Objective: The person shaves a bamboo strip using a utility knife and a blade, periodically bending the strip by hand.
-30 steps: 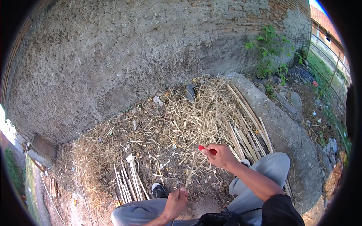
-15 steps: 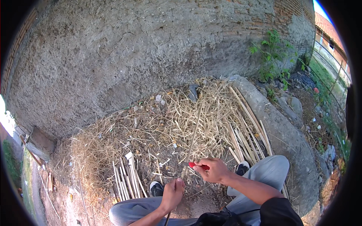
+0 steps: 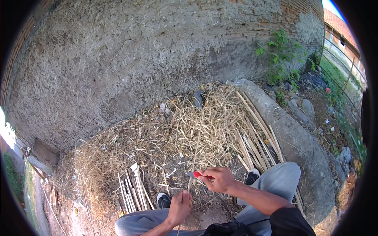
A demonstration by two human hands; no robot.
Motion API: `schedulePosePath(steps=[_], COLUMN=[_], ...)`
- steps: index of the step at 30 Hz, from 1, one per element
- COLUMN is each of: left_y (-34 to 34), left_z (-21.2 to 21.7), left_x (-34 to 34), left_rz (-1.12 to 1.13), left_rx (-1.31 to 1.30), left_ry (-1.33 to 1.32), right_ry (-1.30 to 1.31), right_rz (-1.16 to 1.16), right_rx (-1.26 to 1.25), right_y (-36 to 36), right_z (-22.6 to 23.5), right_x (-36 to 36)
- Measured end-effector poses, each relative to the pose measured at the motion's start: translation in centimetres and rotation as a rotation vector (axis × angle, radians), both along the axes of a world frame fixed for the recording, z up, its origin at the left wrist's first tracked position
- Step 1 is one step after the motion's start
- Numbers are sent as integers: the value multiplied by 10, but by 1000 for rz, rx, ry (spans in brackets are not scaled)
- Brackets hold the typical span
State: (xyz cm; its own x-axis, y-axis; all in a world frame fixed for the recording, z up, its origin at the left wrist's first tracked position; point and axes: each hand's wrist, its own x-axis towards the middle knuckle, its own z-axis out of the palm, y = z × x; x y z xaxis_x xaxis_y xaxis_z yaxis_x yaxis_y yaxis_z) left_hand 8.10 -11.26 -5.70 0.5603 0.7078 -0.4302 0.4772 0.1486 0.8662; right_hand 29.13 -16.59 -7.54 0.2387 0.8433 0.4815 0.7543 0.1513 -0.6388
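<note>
A long thin strip, seemingly split bamboo, runs up and away over the straw between my knees. My left hand is closed round its near part, thumb uppermost, and the strip's tail shows below the fist. Just above, my right hand grips a knife with a red handle. Its short grey blade points left and lies against or just across the strip; exact contact is too small to tell.
Pale split strips lie bundled by my left foot and by my right leg. Shavings and straw cover the ground. Beyond rises a rough wall; a long stone ledge borders the right. A dark grey object lies near the wall.
My right hand and the knife have shifted slightly left and down. The strip's far end has swung left and stands more upright. My left hand still grips it, slightly lower.
</note>
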Motion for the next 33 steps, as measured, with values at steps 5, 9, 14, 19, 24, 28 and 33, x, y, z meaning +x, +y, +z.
schedulePosePath(steps=[5, 9, 14, 19, 24, 28, 33], left_y=[-4, -13, -20, -28, -21, -21, -5], left_z=[-5, -1, -10, 20, 23, 34, 40], left_x=[-1, -4, -15, -25, -39, -40, -57], left_rz=[-3, -31, -142, -158, -245, -206, -225], left_rx=[228, 182, 297, 372, 592, 366, 135], left_ry=[56, 115, 105, 0, 57, 151, 219], right_ry=[-50, -59, -33, 125, 80, 107, 807], right_rz=[-3, -60, -181, -337, -351, -466, -624], right_rx=[64, -120, 77, -21, 172, 62, 117], right_y=[2, 7, 7, 8, 15, 15, 16], right_z=[0, -5, 3, 20, 20, 23, -10], right_x=[0, 24, 67, 90, 99, 131, 182])
